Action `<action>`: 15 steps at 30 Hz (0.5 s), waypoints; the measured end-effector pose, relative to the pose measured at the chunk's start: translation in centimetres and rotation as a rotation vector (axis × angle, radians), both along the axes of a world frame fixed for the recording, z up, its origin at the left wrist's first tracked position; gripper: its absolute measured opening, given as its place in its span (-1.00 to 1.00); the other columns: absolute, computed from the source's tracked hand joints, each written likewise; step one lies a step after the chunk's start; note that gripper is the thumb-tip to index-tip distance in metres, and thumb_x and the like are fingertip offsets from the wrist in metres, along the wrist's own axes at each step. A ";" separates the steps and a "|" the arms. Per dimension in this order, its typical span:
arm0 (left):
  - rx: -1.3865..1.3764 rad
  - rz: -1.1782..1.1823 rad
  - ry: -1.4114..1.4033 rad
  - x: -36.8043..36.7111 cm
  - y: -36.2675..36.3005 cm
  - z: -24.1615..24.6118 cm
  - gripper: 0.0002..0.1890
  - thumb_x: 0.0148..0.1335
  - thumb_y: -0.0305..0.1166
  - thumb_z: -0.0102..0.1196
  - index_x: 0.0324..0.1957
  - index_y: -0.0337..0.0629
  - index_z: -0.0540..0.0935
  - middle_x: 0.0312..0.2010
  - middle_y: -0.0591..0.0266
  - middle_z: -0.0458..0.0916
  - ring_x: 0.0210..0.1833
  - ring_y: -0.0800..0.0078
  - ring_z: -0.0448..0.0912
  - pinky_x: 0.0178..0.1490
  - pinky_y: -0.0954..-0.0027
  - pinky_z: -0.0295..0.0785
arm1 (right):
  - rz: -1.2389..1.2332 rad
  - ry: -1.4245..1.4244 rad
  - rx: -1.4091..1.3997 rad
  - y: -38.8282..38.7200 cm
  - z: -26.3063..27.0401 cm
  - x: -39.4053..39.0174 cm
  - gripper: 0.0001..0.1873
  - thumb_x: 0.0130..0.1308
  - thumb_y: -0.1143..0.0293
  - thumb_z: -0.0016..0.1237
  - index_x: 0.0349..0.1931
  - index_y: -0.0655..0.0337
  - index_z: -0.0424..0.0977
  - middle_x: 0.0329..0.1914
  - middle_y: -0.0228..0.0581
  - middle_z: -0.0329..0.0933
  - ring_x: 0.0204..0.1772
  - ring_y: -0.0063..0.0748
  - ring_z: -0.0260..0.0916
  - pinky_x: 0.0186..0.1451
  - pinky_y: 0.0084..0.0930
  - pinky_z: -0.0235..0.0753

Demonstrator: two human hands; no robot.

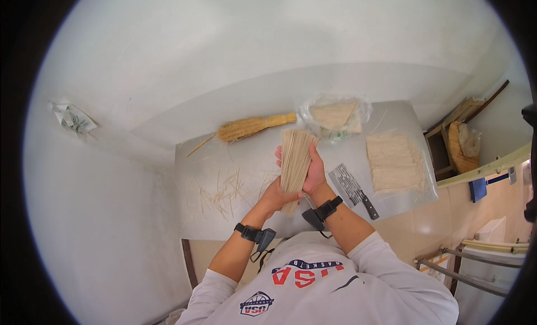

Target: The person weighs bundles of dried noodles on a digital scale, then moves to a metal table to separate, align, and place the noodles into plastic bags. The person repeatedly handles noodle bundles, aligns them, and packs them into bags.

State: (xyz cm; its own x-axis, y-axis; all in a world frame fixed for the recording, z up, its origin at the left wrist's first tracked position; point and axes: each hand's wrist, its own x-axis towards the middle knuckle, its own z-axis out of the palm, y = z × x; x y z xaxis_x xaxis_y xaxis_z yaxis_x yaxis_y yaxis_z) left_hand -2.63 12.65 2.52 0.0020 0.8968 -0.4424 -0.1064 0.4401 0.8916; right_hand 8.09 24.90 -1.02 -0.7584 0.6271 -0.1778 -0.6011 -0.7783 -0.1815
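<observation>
A thick bundle of dried noodles is held upright above the metal-topped table. My left hand grips its lower part from the left, thumb across the front. My right hand closes around its right side, with fingertips showing past the bundle's left edge. Right of the hands lies a cleaver with a black handle and a patterned blade. A wide stack of dried noodles rests at the table's right. Behind the bundle, a clear plastic bag contains more noodles.
A straw hand broom lies along the back edge beside a thin stick. Loose noodle pieces are scattered over the left half. Walls border the table's back and left. A wooden rack with a round wooden block stands to the right.
</observation>
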 end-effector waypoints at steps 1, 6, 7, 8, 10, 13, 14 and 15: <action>0.021 0.001 -0.060 -0.3 -0.1 0.4 -0.43 0.24 -0.36 0.41 0.21 -0.29 0.45 -0.05 0.21 0.63 -0.11 0.44 0.66 -0.02 0.32 0.62 | -0.001 -0.016 0.005 0.0 0.2 0.0 -0.14 0.56 -0.28 -0.39 0.48 0.36 0.18 0.39 0.21 0.39 0.43 0.09 0.39 0.47 -0.01 0.41; -0.033 -0.031 -0.202 -1.4 -0.6 0.7 -0.47 0.42 -0.11 0.21 0.22 -0.30 0.46 -0.03 0.11 0.65 -0.08 0.32 0.70 -0.06 0.31 0.65 | 0.094 0.023 -0.023 0.2 0.7 0.1 -0.19 0.55 -0.21 -0.25 0.48 0.35 0.18 0.39 0.19 0.40 0.43 0.07 0.38 0.49 -0.02 0.40; -0.115 0.005 -0.303 -1.6 -0.6 0.5 -0.45 0.46 -0.02 0.12 0.23 -0.30 0.47 -0.02 0.07 0.65 -0.06 0.27 0.71 -0.07 0.30 0.65 | 0.105 0.010 -0.058 0.2 0.8 0.0 -0.20 0.54 -0.19 -0.22 0.48 0.35 0.18 0.39 0.19 0.40 0.44 0.07 0.38 0.49 -0.03 0.39; -0.197 0.054 -0.412 -1.7 -0.6 0.4 -0.41 0.51 0.06 0.04 0.23 -0.31 0.47 0.00 0.03 0.66 -0.04 0.23 0.72 -0.07 0.29 0.66 | 0.095 0.016 -0.056 0.2 0.8 -0.1 -0.20 0.54 -0.18 -0.21 0.47 0.35 0.19 0.39 0.19 0.41 0.43 0.07 0.38 0.49 -0.03 0.40; -0.198 -0.011 -0.313 -1.9 -0.5 0.1 -0.33 0.54 0.17 -0.15 0.26 -0.29 0.46 0.05 -0.02 0.65 -0.01 0.15 0.72 -0.05 0.23 0.67 | 0.071 -0.005 -0.073 0.1 0.8 -0.4 -0.22 0.54 -0.15 -0.18 0.46 0.36 0.20 0.38 0.18 0.42 0.42 0.06 0.40 0.47 -0.03 0.41; -0.201 -0.054 -0.344 -2.3 -0.7 -0.4 -0.29 0.56 0.21 -0.24 0.29 -0.28 0.45 0.12 -0.03 0.64 0.02 0.12 0.71 -0.02 0.17 0.68 | 0.083 -0.006 -0.034 0.0 0.7 -0.4 -0.22 0.55 -0.16 -0.22 0.44 0.39 0.22 0.37 0.17 0.43 0.39 0.05 0.42 0.45 -0.03 0.44; -0.201 -0.062 -0.382 -2.4 -0.7 -0.6 -0.30 0.56 0.20 -0.24 0.30 -0.28 0.45 0.14 -0.02 0.63 0.03 0.12 0.71 0.00 0.15 0.69 | 0.086 0.004 -0.018 0.0 0.7 -0.4 -0.22 0.55 -0.17 -0.24 0.44 0.40 0.23 0.36 0.17 0.44 0.38 0.05 0.43 0.44 -0.04 0.45; -0.203 -0.057 -0.456 -2.5 -0.9 -0.8 -0.29 0.56 0.21 -0.24 0.31 -0.28 0.44 0.14 -0.02 0.63 0.05 0.11 0.70 0.02 0.14 0.69 | 0.088 0.002 -0.014 0.1 0.6 -0.3 -0.22 0.56 -0.17 -0.26 0.43 0.41 0.23 0.36 0.17 0.44 0.37 0.05 0.44 0.44 -0.04 0.46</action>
